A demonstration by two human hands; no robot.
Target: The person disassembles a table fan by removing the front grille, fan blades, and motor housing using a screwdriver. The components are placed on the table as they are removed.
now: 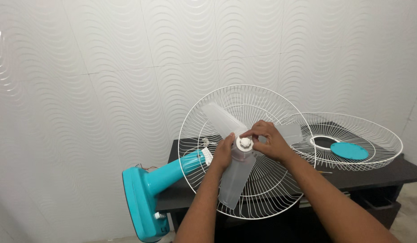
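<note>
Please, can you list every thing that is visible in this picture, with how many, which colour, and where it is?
rear fan guard: one, white wire, standing on edge at the table front, around the blades
fan blades: one set of three, clear frosted plastic, in front of the rear guard
hub cap: one, white, at the centre of the blades
fan body: one, turquoise, lying on its side at the left end of the table, base hanging past the edge
front fan guard: one, white wire with turquoise centre disc, lying flat on the right
table: one, dark brown, against the wall
wall: white tiles with wave pattern
left hand: on the blade hub, left of the cap
right hand: fingers at the hub cap
</note>
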